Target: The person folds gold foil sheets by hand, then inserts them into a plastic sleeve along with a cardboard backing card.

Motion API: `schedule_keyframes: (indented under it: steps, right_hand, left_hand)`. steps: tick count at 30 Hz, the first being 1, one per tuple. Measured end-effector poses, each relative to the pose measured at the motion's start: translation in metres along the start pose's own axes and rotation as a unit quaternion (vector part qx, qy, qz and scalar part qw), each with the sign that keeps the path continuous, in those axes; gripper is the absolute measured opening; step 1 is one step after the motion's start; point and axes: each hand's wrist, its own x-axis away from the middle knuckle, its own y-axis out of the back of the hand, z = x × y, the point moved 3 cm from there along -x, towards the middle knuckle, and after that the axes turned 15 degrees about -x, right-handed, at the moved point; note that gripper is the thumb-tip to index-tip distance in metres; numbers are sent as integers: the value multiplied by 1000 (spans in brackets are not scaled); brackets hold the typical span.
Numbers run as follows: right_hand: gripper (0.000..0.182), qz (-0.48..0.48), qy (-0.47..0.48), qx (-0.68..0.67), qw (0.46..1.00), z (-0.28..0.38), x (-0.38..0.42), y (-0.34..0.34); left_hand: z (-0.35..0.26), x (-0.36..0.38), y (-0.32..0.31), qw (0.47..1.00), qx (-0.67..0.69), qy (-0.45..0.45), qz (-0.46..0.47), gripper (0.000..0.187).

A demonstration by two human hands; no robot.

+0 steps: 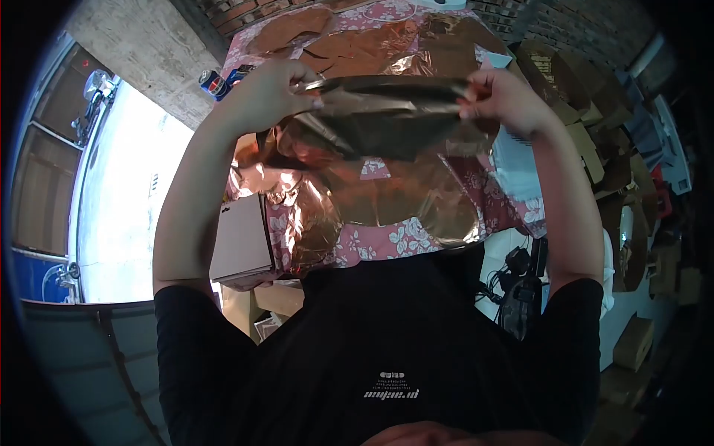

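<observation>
A sheet of shiny copper-coloured foil (387, 111) is stretched between my two hands above the table. My left hand (291, 93) pinches its left top corner, fingers closed. At the other end my right hand (494, 100) grips the right corner between thumb and fingers. Beneath, more foil (379, 195) lies spread on the pink flowered tablecloth (398, 241), with cloth showing through gaps in it. Crinkled foil (309, 223) covers the near left part of the table. Farther back lie other foil pieces (357, 48).
A blue can (213, 84) stands at the table's left edge. Stacked white sheets or a box (242, 241) sit at the near left corner. Open cardboard boxes (587, 149) line the right side. Black cables and a dark bag (520, 297) are below the right edge.
</observation>
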Motion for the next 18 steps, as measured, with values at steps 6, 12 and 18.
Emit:
schedule_keyframes:
  steps: [6, 12, 18]
  right_hand:
    - [18, -33, 76, -70, 994, 44, -19, 1]
    - [28, 28, -67, 91, 993, 35, -22, -13]
    - [101, -12, 165, 139, 976, -19, -9, -72]
  left_hand:
    - [9, 1, -11, 991, 22, 3, 128, 33]
    - [9, 5, 15, 998, 63, -1, 27, 29]
    - [-6, 31, 28, 991, 115, 22, 59, 28]
